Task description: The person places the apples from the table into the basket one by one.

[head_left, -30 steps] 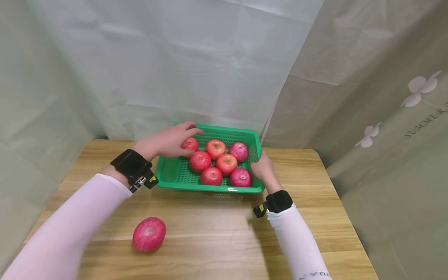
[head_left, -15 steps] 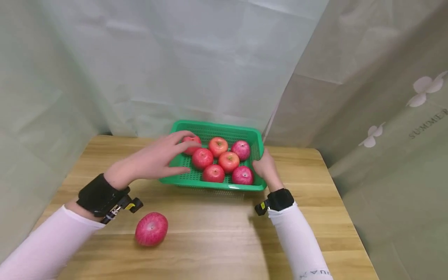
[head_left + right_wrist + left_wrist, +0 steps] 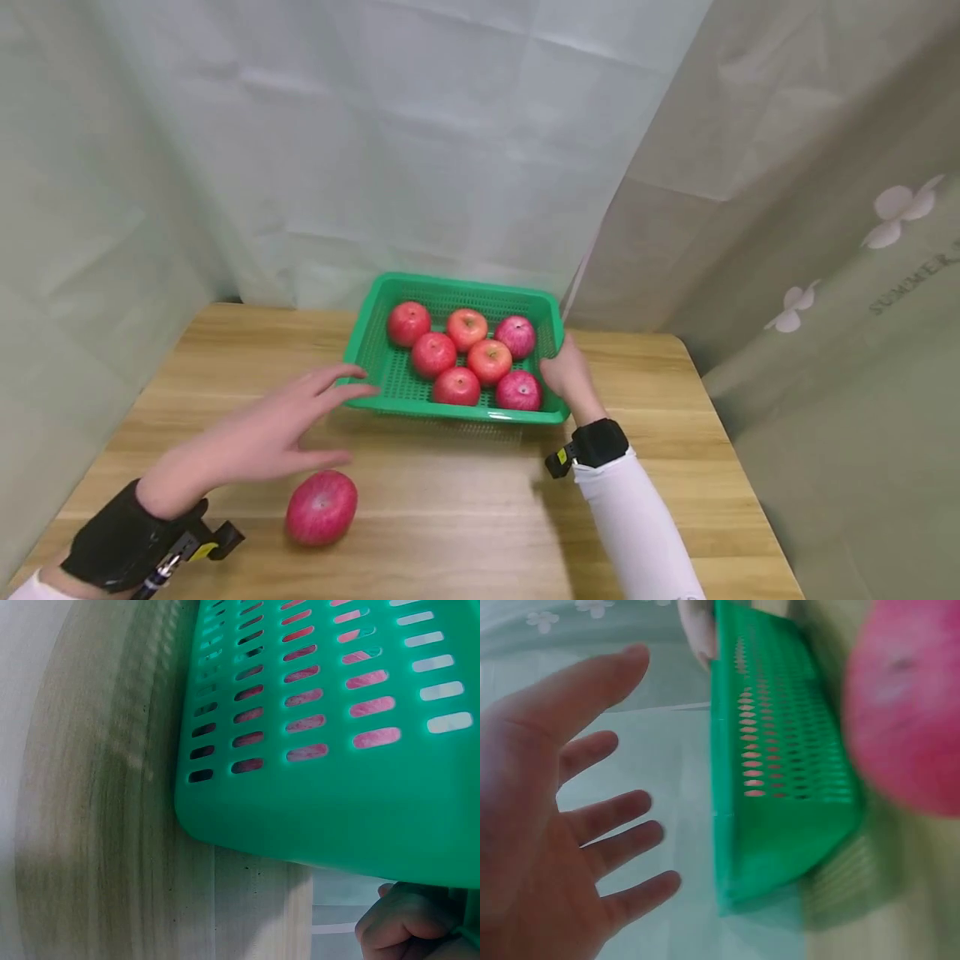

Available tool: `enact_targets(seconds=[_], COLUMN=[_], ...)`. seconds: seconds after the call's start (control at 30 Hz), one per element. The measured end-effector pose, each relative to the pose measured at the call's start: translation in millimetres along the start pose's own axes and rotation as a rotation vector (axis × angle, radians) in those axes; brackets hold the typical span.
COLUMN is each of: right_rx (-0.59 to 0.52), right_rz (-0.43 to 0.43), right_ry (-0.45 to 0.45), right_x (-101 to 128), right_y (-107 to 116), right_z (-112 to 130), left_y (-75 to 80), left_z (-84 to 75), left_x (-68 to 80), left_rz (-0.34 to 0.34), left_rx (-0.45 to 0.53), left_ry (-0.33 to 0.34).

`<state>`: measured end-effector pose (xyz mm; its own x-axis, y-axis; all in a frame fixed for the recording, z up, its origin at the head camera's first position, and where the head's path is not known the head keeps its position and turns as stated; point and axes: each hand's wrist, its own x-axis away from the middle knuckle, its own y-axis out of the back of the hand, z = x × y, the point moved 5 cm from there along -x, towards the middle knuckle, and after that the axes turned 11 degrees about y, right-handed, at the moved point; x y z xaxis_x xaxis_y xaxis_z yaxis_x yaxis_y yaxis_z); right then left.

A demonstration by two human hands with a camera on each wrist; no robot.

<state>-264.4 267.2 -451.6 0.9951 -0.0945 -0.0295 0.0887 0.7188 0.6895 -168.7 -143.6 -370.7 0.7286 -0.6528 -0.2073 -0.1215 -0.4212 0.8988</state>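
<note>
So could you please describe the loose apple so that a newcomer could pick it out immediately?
Start at the wooden table and find the green basket at its back. The apple lies on bare wood in front of the basket, just below the open left hand. It alone sits outside the basket.

A green perforated plastic basket (image 3: pixel 375 367) sits level at the far edge of the wooden table (image 3: pixel 465 517), holding six red apples (image 3: pixel 456 386) in two loose rows toward its right side. A seventh, larger red-pink apple (image 3: pixel 322 507) lies alone on the table, near the front, well apart from the basket's left corner.
</note>
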Motion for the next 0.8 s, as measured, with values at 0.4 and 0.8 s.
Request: enact_targets(seconds=[0.4,0.8], right_rx=[0.004,0.012], right_rz=[-0.015,-0.021], right_ry=[0.005,0.009], right_x=[-0.9,-1.3], right_y=[-1.9,-1.5], right_z=[-2.6,-1.3], left_y=[-45.6,-65.0], left_z=[8.5,12.0], left_x=[56.6,65.2], left_rz=[0.224,0.351], left_rx=[0.113,0.256], left_ry=[0.172,0.262])
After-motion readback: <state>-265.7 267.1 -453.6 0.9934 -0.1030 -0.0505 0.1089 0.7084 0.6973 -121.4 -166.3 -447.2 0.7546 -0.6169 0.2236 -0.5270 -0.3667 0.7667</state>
